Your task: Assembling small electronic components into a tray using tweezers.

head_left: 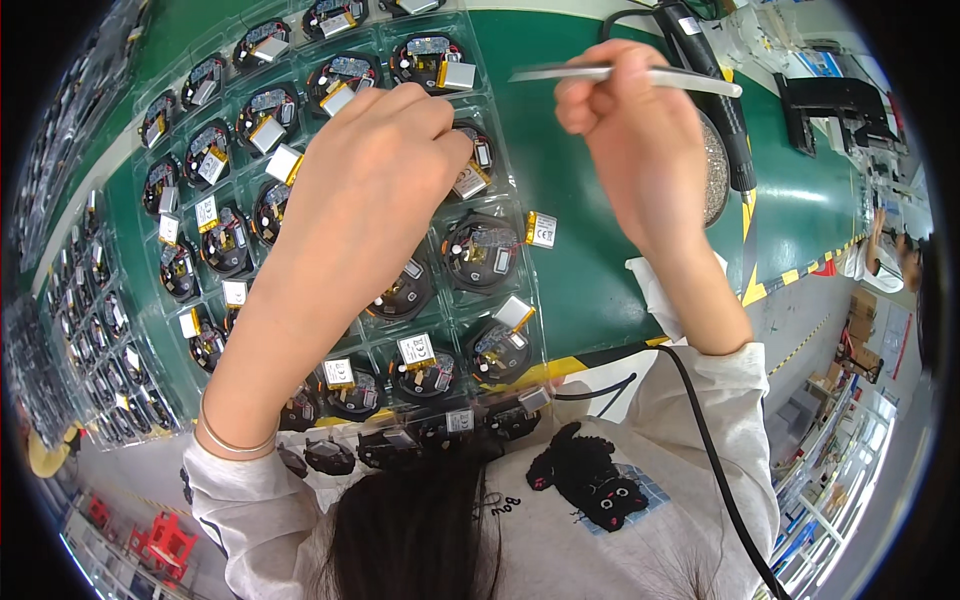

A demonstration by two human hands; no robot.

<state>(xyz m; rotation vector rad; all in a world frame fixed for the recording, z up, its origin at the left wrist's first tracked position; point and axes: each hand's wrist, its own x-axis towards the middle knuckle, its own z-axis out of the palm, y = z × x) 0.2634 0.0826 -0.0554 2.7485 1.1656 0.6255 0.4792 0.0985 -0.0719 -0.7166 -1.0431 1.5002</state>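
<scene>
My left hand point(385, 165) is curled over a clear plastic tray point(520, 225) of round black circuit-board units. Its fingers bend down beside a unit in the upper right part, and the fingertips are hidden, so what they grip does not show. Up to the right, my right hand point(640, 130) pinches slim metal tweezers point(700, 82), slightly blurred, with the points toward the left. The tweezers are above the green mat, apart from the tray. Close to my left hand lie a unit point(480, 150) with a silver battery and another unit point(480, 250) whose battery point(541, 229) hangs over the tray's edge.
A black rod-shaped tool point(735, 130) with a cable stands past my right hand, beside a round grainy pad point(716, 175). Green mat point(570, 270) shows between tray and pad. A second filled tray point(110, 320) lies left. A black cable point(690, 400) crosses my right side.
</scene>
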